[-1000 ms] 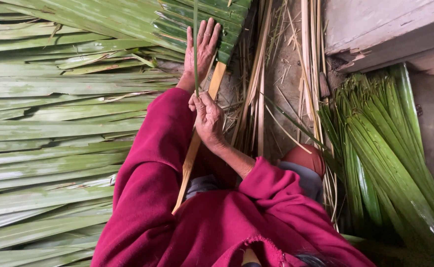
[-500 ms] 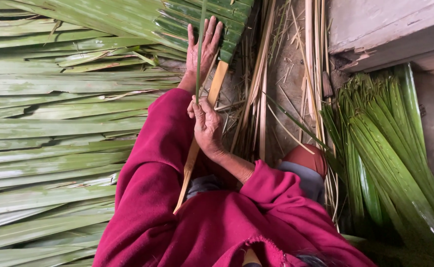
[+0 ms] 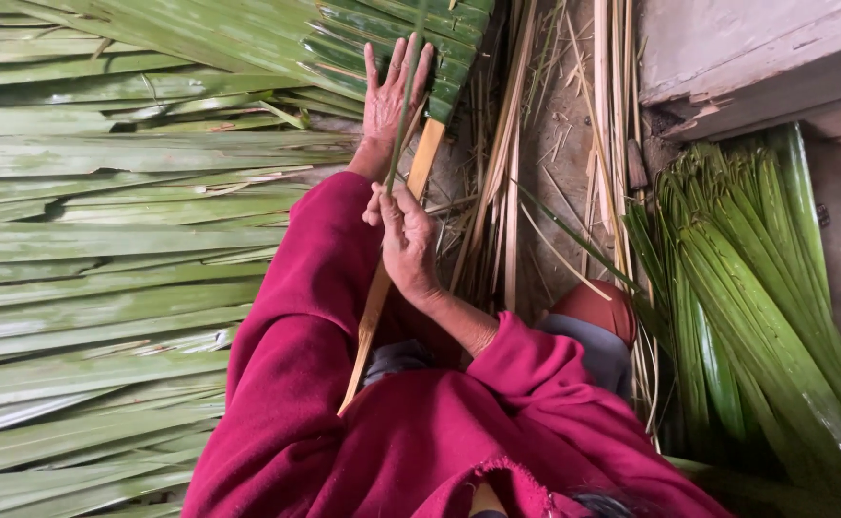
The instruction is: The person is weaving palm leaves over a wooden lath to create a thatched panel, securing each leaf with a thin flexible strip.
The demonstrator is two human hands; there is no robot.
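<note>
My left hand (image 3: 394,96) lies flat with its fingers spread on the edge of a woven green palm-leaf panel (image 3: 392,29), over the top of a tan wooden stick (image 3: 382,288). The stick runs from under the panel down toward my lap. Just below, my right hand (image 3: 407,245) pinches a thin green leaf strip (image 3: 403,125) that rises past the left hand to the top of the view. Both arms are in crimson sleeves (image 3: 296,345).
Long flat palm leaves (image 3: 104,240) cover the ground on the left. Dry tan stalks (image 3: 507,192) lie in the middle. On the right is a bundle of narrow green leaf strips (image 3: 747,288). A concrete ledge (image 3: 756,58) is at the upper right.
Very little: my right hand has shifted slightly toward me along the thin strip. My left hand stays flat on the woven panel.
</note>
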